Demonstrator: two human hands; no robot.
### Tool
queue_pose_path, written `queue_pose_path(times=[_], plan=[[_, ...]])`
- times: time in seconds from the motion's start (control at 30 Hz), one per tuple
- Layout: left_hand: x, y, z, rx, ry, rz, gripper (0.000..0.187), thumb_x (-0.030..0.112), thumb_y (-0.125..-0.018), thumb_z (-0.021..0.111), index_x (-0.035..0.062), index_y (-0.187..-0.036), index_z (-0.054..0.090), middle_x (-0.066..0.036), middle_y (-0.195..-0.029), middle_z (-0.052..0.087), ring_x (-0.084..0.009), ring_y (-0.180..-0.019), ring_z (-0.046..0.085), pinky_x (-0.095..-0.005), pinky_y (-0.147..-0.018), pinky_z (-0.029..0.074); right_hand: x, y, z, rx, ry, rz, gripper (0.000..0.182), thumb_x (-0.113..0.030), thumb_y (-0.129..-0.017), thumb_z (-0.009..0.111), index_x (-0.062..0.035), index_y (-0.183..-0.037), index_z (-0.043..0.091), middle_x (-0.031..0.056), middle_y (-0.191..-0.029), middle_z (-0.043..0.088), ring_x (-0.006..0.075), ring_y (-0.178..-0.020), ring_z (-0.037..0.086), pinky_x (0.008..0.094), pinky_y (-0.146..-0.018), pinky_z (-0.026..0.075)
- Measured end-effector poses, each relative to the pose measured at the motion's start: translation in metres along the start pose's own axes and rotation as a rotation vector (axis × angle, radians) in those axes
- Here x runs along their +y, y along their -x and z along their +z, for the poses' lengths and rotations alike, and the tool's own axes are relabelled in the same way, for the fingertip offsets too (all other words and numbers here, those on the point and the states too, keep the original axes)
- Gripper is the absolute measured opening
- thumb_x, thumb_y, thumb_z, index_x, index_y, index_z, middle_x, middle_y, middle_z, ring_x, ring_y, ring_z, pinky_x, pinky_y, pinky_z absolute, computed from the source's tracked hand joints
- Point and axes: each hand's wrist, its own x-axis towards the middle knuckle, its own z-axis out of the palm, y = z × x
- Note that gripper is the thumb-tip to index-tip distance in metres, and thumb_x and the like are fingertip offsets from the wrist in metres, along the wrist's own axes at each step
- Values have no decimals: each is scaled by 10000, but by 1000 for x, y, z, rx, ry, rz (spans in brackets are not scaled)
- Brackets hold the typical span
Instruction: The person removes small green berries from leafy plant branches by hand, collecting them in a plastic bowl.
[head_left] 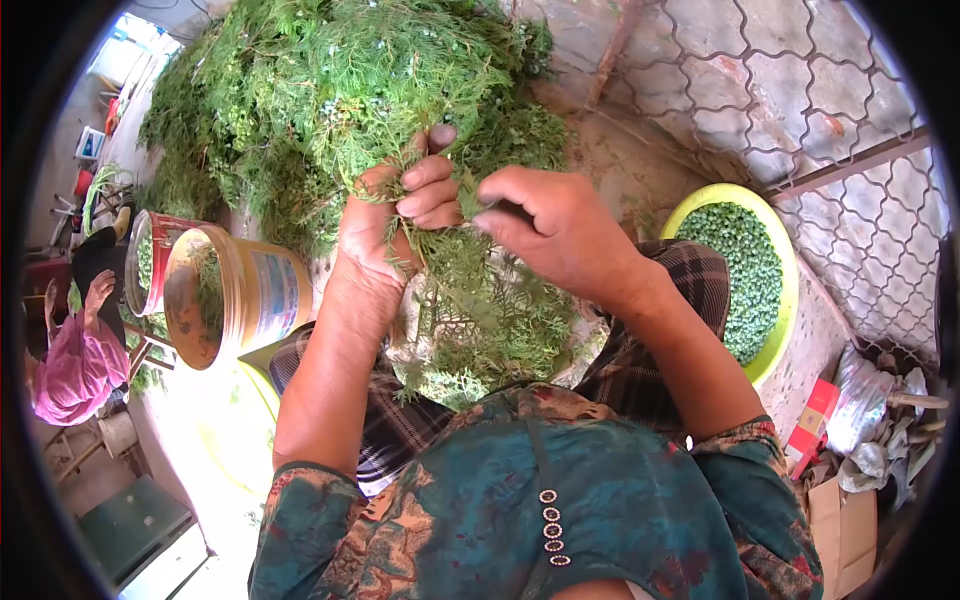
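My left hand (405, 205) is closed around a thin feathery evergreen sprig (418, 240), palm turned up and fingers curled over the stem. Just to its right is my right hand (565, 225), its thumb and fingers curled toward each other in a pinch. Whatever may be between those fingertips is hidden. Cut evergreen foliage (500, 310) lies below both hands, between my knees. Beyond them rises a large heap of leafy evergreen branches (330, 80) with small pale berry-like cones among the leaves.
At right, a yellow-green tub (788, 290) holds many small green cones. Two buckets stand left, a cream one (275, 290) tipped toward me and a red-rimmed one (150, 260). Wire mesh (780, 90) borders the right. Another person in pink (80, 370) sits far left. Cardboard (842, 530) lies lower right.
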Motion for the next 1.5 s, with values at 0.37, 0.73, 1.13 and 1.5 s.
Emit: queue_pose_path(times=[0.37, 0.73, 1.13, 1.5], plan=[[28, 2, -17, 209, 169, 156, 217, 132, -893, 460, -52, -1008, 471, 5, -606, 416, -87, -458, 352, -241, -464, 292, -3, 15, -25, 7, -1394, 794, 198, -235, -852, 597, -52, -875, 524, 38, -773, 550, 61, -530, 480, 192, -357, 386], [-8, 3, 30, 471, -802, 171, 372, 296, -786, 696, 16, -999, 574, -7, -645, 533, -75, -561, 501, -198, -517, 404, -3, 10, -11, -98, -1389, 829, 499, -488, -931, 360, -24, -1045, 505, 63, -820, 502, 123, -566, 460, 243, -420, 383], [-35, -6, 12, 386, -1314, 410, 306, 54, -798, 629, -128, -1029, 544, -57, -762, 642, -47, -644, 535, -209, -563, 435, 5, 11, 7, -17, -1254, 773, 384, -376, -910, 482, -6, -1009, 497, 65, -799, 519, 117, -571, 474, 266, -487, 428], [-19, -12, 11, 683, -1465, 578, 406, 102, -836, 582, -139, -1139, 460, -59, -781, 617, -51, -661, 507, -224, -570, 422, 10, 12, -2, 115, -1361, 796, 110, -145, -876, 514, -37, -888, 506, 58, -736, 518, 74, -501, 424, 218, -385, 333]])
